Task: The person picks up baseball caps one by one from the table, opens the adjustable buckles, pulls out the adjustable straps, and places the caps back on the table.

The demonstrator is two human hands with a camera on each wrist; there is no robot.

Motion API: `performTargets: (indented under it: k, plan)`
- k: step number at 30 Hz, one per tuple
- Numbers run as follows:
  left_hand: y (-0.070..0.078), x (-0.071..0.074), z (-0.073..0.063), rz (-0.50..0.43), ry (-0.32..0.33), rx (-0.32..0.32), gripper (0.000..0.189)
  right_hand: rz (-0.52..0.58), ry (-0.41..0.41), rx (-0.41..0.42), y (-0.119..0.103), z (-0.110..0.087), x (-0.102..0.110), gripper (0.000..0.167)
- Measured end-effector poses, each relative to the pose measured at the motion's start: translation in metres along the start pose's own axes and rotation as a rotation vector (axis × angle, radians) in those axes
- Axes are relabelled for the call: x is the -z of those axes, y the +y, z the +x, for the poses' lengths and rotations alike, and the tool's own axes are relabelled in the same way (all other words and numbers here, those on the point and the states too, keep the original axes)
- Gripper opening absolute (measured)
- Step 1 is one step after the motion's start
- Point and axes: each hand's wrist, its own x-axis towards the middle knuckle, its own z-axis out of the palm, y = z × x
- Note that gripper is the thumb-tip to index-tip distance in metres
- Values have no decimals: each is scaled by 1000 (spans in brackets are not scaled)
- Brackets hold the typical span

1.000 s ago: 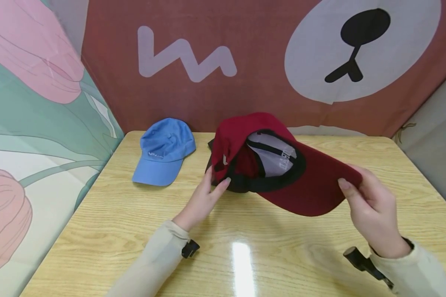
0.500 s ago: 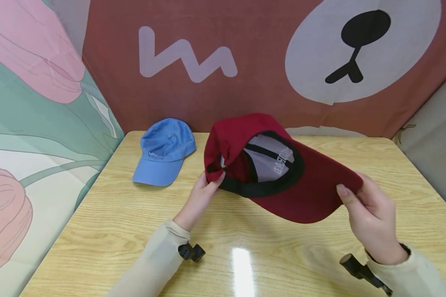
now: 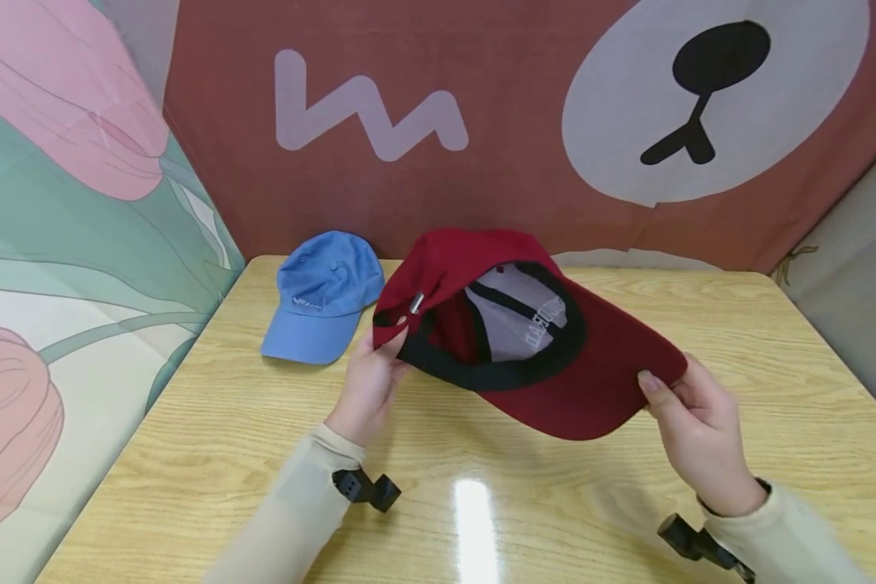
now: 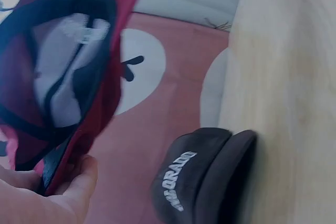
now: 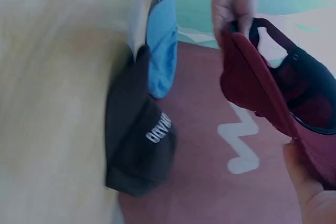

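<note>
Red cap [image 3: 526, 324] in fingers [image 3: 704, 389]; black cap [image 4: 198, 179] reads "…ORADO".

The red cap [image 3: 526, 324] has been carried leftward, and the grips of the left hand [image 3: 368, 385] and right hand [image 3: 701, 434] have been shifted with it. The crown's back, bunched above the left grip half a second ago, has been spread smoother. Beyond that grip, the edge of the blue cap [image 3: 324, 296] is now overlapped in the head view; the black cap [image 4: 197, 179], partly seen there a second ago, has been hidden.
</note>
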Motion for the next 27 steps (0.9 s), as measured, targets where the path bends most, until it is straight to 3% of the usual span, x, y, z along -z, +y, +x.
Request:
performTargets:
  k: [9, 18, 27]
  plan:
    - [21, -3, 1, -23, -24, -99, 30, -206, 23, -258, 12, -7, 0, 29]
    - [34, -9, -1, -23, -56, -161, 29, -249, -16, -499, 26, -11, 0, 18]
    - [45, -22, -6, -56, -65, -169, 30, -405, -87, -638, 34, -9, -4, 27]
